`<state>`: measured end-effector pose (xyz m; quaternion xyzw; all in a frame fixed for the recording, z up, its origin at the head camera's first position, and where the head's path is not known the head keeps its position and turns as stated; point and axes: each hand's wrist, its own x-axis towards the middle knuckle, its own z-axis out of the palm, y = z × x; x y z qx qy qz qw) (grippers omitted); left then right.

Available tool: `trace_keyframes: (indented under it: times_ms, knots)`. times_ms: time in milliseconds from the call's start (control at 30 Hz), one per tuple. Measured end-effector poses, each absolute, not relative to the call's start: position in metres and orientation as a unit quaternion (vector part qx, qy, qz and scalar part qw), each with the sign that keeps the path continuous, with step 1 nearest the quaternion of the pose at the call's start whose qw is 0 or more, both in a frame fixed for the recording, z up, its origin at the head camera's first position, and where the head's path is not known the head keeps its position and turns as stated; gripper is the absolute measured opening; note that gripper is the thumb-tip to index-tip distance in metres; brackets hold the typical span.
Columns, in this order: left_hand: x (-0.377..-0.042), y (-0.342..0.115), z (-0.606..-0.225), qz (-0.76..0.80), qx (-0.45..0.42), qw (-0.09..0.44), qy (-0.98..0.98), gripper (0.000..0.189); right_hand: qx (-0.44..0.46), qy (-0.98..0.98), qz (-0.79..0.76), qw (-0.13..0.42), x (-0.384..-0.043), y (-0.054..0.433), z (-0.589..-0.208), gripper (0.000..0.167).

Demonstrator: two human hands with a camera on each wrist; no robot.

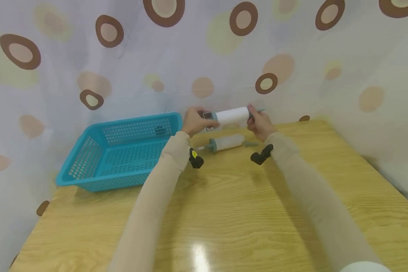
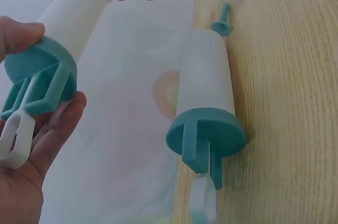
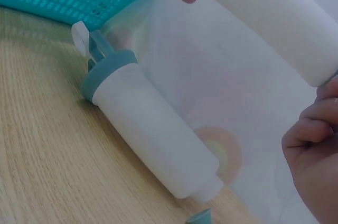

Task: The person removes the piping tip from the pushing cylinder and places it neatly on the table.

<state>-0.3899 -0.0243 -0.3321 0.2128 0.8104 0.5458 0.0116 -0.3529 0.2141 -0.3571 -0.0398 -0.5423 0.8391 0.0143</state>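
While my left hand (image 1: 193, 122) grips the capped end of the raised tube (image 1: 232, 115), thumb on the edge of its teal cap (image 2: 39, 57) and fingers bent beneath, my right hand (image 1: 261, 125) has its fingers curled in tight at the other end. A thin teal tip (image 1: 261, 110) pokes out past them; cannot tell whether they pinch it alone or the tube's end as well. Tube is held up off the table (image 1: 241, 204), slightly tilted, right of the blue basket (image 1: 112, 183).

Risks noted. Smooth cap, thumb near its rim: a hard twist from the right could spin the whole tube in my left grip. A tip pushed on askew might seat crooked and drop off later. Below, the lying tube (image 3: 153, 129) is round and could roll if a sleeve brushes it, knocking the loose nozzle (image 2: 222, 27) just beyond its bare neck. My left wrist's black camera (image 1: 196, 161) hangs near that tube's white handle (image 2: 203, 197); lowering the arm carelessly could catch it.
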Motion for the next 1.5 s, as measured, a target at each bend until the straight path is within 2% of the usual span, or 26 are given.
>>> trace_keyframes:
  times_ms: [133, 400, 733, 933, 1167, 1333, 1500]
  knots:
    - [-0.392, -0.025, -0.331, 0.554, 0.217, 0.019, 0.803, 0.031, -0.008, -0.537, 0.843, 0.027, -0.354, 0.213, -0.356, 0.028]
    - [-0.39, -0.031, -0.332, 0.552, 0.201, 0.023, 0.809, 0.025, 0.023, -0.536, 0.844, 0.0, -0.354, 0.21, -0.359, 0.027]
    - [-0.392, -0.03, -0.332, 0.591, 0.182, 0.064, 0.783, 0.021, 0.11, -0.534, 0.838, -0.008, -0.353, 0.217, -0.359, 0.032]
    - [-0.394, -0.031, -0.332, 0.592, 0.17, 0.085, 0.783, 0.02, 0.077, -0.48, 0.872, -0.053, -0.355, 0.217, -0.359, 0.028]
    - [-0.393, -0.03, -0.331, 0.588, 0.176, 0.066, 0.787, 0.025, 0.058, -0.461, 0.882, -0.079, -0.356, 0.216, -0.36, 0.044]
    - [-0.392, -0.028, -0.332, 0.585, 0.194, 0.06, 0.785, 0.023, 0.051, -0.514, 0.855, -0.055, -0.357, 0.217, -0.359, 0.029]
    - [-0.39, -0.032, -0.331, 0.586, 0.188, 0.067, 0.786, 0.021, 0.095, -0.516, 0.847, -0.078, -0.356, 0.222, -0.359, 0.027]
